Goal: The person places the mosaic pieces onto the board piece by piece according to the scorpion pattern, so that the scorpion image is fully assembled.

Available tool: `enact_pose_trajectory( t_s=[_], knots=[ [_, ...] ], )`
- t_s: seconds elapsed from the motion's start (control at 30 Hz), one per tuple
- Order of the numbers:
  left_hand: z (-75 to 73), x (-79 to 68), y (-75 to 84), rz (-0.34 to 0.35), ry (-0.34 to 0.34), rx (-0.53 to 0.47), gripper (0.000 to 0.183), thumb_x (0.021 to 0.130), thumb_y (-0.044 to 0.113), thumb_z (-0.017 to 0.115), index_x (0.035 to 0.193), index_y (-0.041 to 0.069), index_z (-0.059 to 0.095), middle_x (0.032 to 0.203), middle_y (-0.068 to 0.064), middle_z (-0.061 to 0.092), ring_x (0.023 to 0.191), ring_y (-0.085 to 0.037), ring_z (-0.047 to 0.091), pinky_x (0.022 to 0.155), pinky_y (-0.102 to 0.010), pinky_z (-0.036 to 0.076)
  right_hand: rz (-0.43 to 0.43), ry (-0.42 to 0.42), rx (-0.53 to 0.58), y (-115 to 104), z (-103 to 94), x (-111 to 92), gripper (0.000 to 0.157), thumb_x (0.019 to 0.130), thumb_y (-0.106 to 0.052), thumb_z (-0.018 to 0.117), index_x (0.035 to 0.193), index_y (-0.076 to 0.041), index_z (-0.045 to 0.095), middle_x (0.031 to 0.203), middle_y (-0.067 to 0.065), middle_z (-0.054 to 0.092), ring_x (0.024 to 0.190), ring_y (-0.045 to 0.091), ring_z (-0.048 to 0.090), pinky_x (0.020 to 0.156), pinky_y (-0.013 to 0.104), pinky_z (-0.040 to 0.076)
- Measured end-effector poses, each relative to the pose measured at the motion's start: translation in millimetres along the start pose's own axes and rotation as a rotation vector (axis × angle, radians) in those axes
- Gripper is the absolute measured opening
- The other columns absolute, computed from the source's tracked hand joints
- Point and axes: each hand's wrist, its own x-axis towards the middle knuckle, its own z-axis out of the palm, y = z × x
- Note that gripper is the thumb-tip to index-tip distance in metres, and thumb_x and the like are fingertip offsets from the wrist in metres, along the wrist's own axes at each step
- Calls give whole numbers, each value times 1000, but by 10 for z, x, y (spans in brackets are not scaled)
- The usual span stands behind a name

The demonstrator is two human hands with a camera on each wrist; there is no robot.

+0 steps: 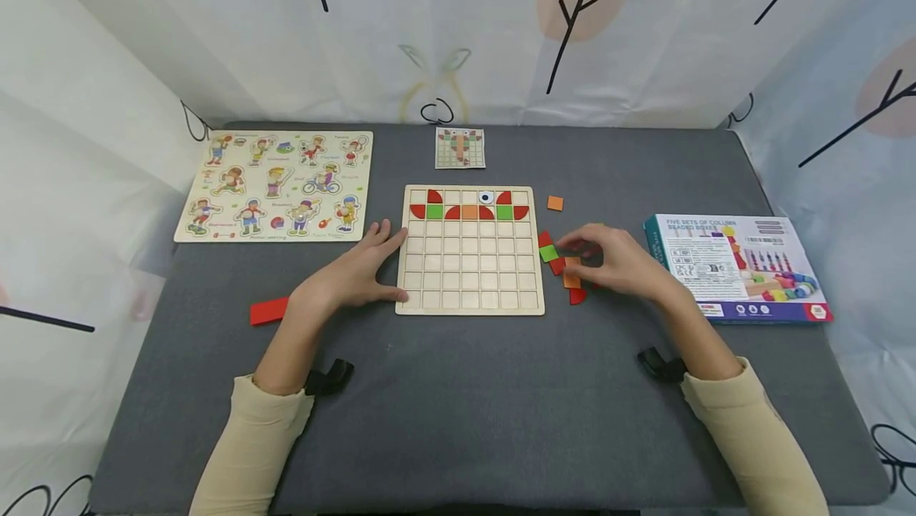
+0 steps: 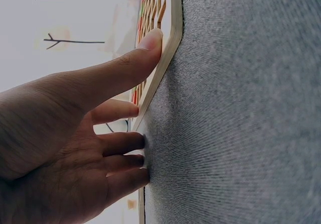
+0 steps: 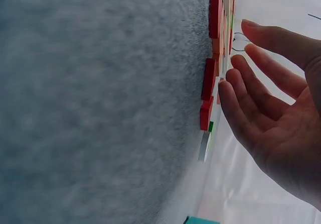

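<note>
A wooden grid board (image 1: 469,309) lies on the dark table, with red, green, orange and eye-marked pieces in its two far rows. My left hand (image 1: 351,269) touches the board's left edge; in the left wrist view its thumb (image 2: 150,42) presses on the rim near a corner, other fingers extended. Over loose pieces right of the board, my right hand (image 1: 619,261) hovers with loosely bent fingers. The right wrist view shows nothing between them. Beneath and beside it lie a green tile (image 1: 548,254), an orange tile (image 1: 572,281) and a red piece (image 1: 577,296).
Behind the board lies a small pattern card (image 1: 459,149). A picture puzzle board (image 1: 286,238) is at the far left, and a red piece (image 1: 269,311) lies near my left wrist. On the right is a flat box (image 1: 737,269). An orange square (image 1: 555,203) lies apart.
</note>
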Motion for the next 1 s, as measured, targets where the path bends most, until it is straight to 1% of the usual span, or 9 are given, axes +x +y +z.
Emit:
enact_pose_trajectory(
  t_s=[0.23,0.4,0.67,0.77,0.83,1.0],
  knots=[
    [-2,1,4,2,4,-5,112,93,39,87,175,9,17,183,-24,2,171,-45,-3,135,-65,20,-3,-26,3,44,-18,-97,44,92,-9,87,133,-3,73,129,14,76,114,30,74,102,57,59],
    [3,4,10,-3,0,4,112,93,39,87,175,9,17,183,-24,1,171,-45,-4,136,-64,19,2,-39,7,61,-18,-164,47,91,-7,87,136,-5,72,131,13,76,118,29,71,105,58,57],
    [-7,1,16,-4,3,3,112,93,38,88,175,9,17,183,-24,1,171,-45,-4,136,-64,20,14,-42,-24,53,-21,-226,51,89,-10,89,137,-9,72,132,10,75,118,27,68,101,51,55],
    [-10,3,16,-5,4,4,112,93,38,87,175,9,17,183,-24,2,172,-45,-3,136,-64,20,21,-40,-11,51,-32,-216,50,90,-10,89,138,-8,72,132,11,74,118,27,68,102,52,56],
    [-9,4,15,-7,1,3,112,93,37,88,175,9,17,183,-23,1,172,-45,-4,136,-64,20,31,-31,0,61,-36,-202,50,91,-9,88,138,-5,71,132,14,74,118,29,68,102,55,57],
    [-5,5,6,-9,-2,-3,113,93,36,88,175,10,16,183,-22,0,172,-44,-5,136,-63,20,111,9,22,93,-63,-155,53,91,-6,87,139,2,66,133,22,69,118,36,68,102,58,59]
  ],
)
